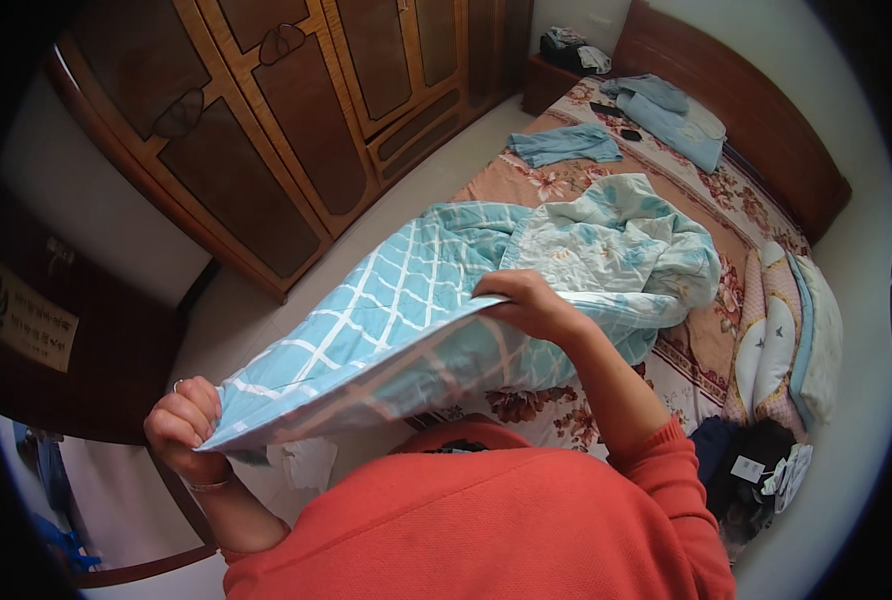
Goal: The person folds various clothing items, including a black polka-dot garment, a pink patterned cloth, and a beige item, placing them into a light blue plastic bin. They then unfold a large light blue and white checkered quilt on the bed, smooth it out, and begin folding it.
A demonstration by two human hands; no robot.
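A light-blue quilt with white grid lines is stretched out in front of me, its far part lying on the bed. My left hand, with a ring and a bracelet, grips one end of the quilt's edge at the lower left. Farther along the same edge, my right hand pinches the fabric between thumb and fingers. Beyond my right hand the quilt is bunched up, and its white floral side faces up. Between my hands the near edge is taut, and the cloth hangs below it.
A bed with a floral sheet and a wooden headboard stands to the right. On it lie folded blue clothing, a pillow and folded bedding. Dark clothes are near my right elbow. A wooden wardrobe stands ahead.
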